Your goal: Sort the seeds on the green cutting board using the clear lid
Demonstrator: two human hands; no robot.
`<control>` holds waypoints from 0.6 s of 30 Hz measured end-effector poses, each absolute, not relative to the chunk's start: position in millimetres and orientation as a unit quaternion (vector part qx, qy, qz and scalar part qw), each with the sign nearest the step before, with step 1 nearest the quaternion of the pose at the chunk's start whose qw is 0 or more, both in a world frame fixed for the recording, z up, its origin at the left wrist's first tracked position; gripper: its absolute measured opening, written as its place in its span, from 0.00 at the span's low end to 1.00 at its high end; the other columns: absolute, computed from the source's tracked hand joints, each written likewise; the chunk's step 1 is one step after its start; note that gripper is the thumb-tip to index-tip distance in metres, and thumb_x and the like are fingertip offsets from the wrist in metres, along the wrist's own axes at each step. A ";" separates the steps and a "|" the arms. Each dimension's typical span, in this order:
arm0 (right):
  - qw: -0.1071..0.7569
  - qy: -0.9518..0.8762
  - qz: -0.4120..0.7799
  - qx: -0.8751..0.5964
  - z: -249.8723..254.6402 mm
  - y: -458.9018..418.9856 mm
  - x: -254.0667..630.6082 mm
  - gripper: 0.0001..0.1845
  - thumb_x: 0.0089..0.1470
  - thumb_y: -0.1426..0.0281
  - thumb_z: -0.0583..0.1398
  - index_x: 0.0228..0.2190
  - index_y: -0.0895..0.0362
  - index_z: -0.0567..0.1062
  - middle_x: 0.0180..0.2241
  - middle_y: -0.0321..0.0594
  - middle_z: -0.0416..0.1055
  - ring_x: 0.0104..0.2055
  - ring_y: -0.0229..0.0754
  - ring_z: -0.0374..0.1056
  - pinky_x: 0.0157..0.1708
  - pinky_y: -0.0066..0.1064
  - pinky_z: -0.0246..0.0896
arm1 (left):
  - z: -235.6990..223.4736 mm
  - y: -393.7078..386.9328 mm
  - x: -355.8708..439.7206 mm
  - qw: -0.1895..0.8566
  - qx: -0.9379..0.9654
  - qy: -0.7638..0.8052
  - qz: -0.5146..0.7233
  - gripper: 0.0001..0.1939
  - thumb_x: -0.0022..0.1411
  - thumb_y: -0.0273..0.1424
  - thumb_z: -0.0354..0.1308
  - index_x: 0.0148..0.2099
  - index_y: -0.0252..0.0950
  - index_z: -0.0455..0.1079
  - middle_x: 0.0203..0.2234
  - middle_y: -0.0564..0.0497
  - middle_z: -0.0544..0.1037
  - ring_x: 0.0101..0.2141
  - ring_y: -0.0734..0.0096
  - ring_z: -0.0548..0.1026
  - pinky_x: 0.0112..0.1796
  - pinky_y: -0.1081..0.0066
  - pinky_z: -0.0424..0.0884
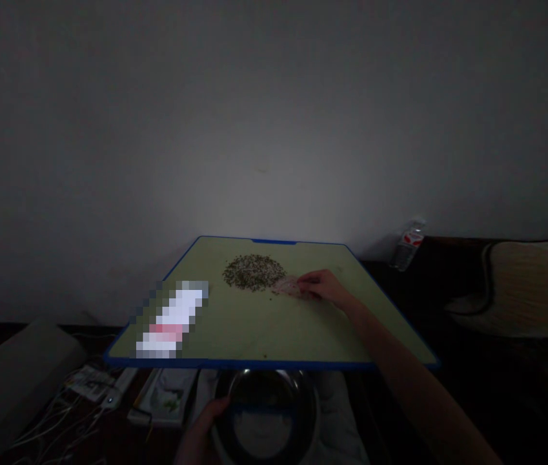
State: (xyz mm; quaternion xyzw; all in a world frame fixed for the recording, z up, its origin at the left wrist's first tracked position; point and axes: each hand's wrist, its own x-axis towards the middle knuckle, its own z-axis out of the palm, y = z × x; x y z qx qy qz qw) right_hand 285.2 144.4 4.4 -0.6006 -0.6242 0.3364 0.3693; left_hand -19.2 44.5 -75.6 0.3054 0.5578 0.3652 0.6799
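A pile of small mixed dark-green and whitish grains lies on a pale yellow-green board with a blue rim. At its right edge is a thin pale pinkish patch; I cannot make out whether it is loose grains or a thin sheet. My right hand is over this patch, fingertips pinched together and touching it. Below the board's near edge, my left hand grips the left rim of a shiny round metal bowl. Shadow darkens the bowl's inside.
A bright, pixelated phone-like object lies on the board's left side. A plastic bottle with a red-and-white label is off to the right, by a pale cushion-like thing. White cables and a box are lower left. A wall stands behind.
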 end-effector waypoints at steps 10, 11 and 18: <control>0.372 -0.629 0.340 -0.592 6.8 143.3 281.0 0.17 0.41 0.63 0.60 0.31 0.63 0.75 0.17 0.36 0.68 0.13 0.28 0.54 0.12 0.21 0.48 | -52.9 22.7 -15.0 0.745 0.245 0.499 0.369 0.16 0.37 0.39 0.60 0.31 0.38 0.74 0.29 0.46 0.81 0.48 0.47 0.67 0.45 0.55 0.66; 0.371 -0.629 0.342 -0.591 6.7 143.5 280.9 0.17 0.41 0.63 0.60 0.31 0.63 0.75 0.16 0.36 0.68 0.13 0.28 0.54 0.12 0.21 0.48 | -51.9 21.0 -14.2 0.756 0.232 0.491 0.366 0.17 0.37 0.40 0.60 0.32 0.38 0.74 0.29 0.46 0.81 0.48 0.48 0.66 0.45 0.55 0.66; 0.367 -0.634 0.360 -0.578 5.3 144.7 280.3 0.18 0.41 0.63 0.60 0.32 0.63 0.75 0.20 0.39 0.71 0.13 0.27 0.55 0.12 0.20 0.50 | -52.7 19.0 -12.5 0.754 0.228 0.489 0.376 0.21 0.36 0.41 0.61 0.36 0.40 0.73 0.30 0.48 0.81 0.49 0.48 0.66 0.46 0.55 0.65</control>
